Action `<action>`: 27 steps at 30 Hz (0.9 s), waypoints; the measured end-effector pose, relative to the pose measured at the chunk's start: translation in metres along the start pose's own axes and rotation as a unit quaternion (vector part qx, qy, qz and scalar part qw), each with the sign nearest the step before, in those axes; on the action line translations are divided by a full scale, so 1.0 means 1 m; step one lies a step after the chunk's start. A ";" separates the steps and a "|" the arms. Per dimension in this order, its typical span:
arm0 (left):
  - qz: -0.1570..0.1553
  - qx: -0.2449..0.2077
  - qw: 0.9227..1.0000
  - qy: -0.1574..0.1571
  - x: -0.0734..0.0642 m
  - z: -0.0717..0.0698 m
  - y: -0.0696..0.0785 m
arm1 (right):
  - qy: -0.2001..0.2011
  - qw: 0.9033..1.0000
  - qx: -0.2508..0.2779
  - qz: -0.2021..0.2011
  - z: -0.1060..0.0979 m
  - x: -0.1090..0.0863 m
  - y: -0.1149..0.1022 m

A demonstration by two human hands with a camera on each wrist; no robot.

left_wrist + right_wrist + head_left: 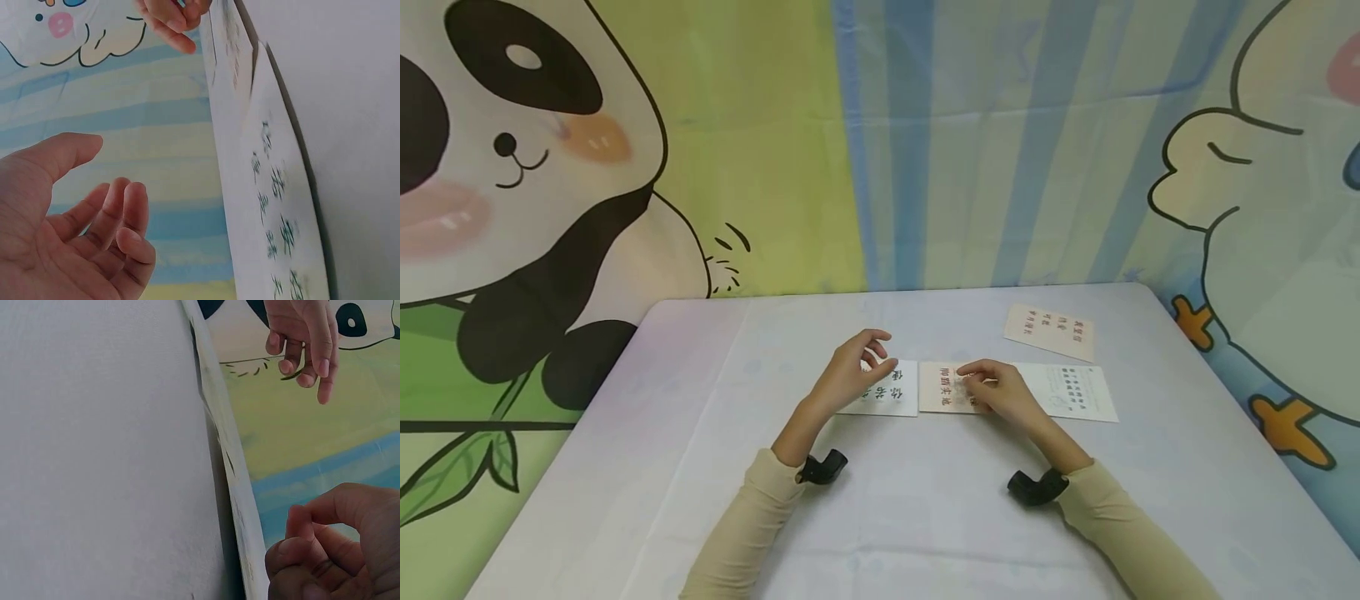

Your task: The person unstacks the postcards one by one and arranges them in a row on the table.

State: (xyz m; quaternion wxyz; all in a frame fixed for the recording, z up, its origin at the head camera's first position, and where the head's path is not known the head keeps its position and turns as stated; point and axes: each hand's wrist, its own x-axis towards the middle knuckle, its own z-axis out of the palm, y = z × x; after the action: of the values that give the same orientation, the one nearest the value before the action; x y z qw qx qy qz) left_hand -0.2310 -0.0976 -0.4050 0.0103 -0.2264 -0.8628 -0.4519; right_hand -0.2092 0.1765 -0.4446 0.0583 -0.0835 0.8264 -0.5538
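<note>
Over a white card with dark characters (904,400) hovers my left hand (844,375), its fingers relaxed and spread from the thumb. The left wrist view shows nothing in that palm (75,231). Just right of it lies a cream card with reddish characters (934,390), partly hidden by my right hand (1006,393). That hand's fingers are loosely curled, and the right wrist view shows nothing held between them. A second white card with small print (1078,392) adjoins the cream card on the right, their shared boundary hidden behind the right hand.
Another cream card with reddish characters (1051,332) lies at an angle behind the row. All cards are on a table with a pale cloth (925,500). A cartoon-printed backdrop (760,150) stands behind the table. Black wrist cameras (823,467) sit at both cuffs.
</note>
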 end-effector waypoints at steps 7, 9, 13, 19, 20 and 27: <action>0.017 -0.030 0.999 -0.003 0.016 0.021 0.011 | 0.030 1.000 0.000 0.006 -0.018 -0.006 0.006; 0.022 -0.036 0.999 -0.010 0.019 0.027 0.014 | 0.040 0.999 -0.004 0.005 -0.023 -0.007 0.008; 0.032 -0.046 0.998 -0.029 0.027 0.039 0.021 | 0.068 0.997 -0.025 0.000 -0.033 -0.009 0.010; 0.042 -0.057 0.995 -0.063 0.043 0.059 0.034 | 0.100 0.993 -0.060 0.002 -0.050 -0.005 0.012; 0.044 -0.059 0.995 -0.067 0.046 0.063 0.036 | 0.103 0.993 -0.061 0.005 -0.053 -0.005 0.012; 0.048 -0.061 0.993 -0.086 0.066 0.081 0.041 | 0.142 0.988 -0.058 0.035 -0.074 -0.003 0.014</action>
State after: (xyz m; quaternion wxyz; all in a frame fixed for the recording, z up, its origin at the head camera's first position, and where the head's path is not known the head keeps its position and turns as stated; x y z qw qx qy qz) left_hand -0.2584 0.0114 -0.4066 -0.0560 -0.3058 -0.8192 -0.4819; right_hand -0.2210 0.2496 -0.4292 -0.0447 0.0217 0.8593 -0.5090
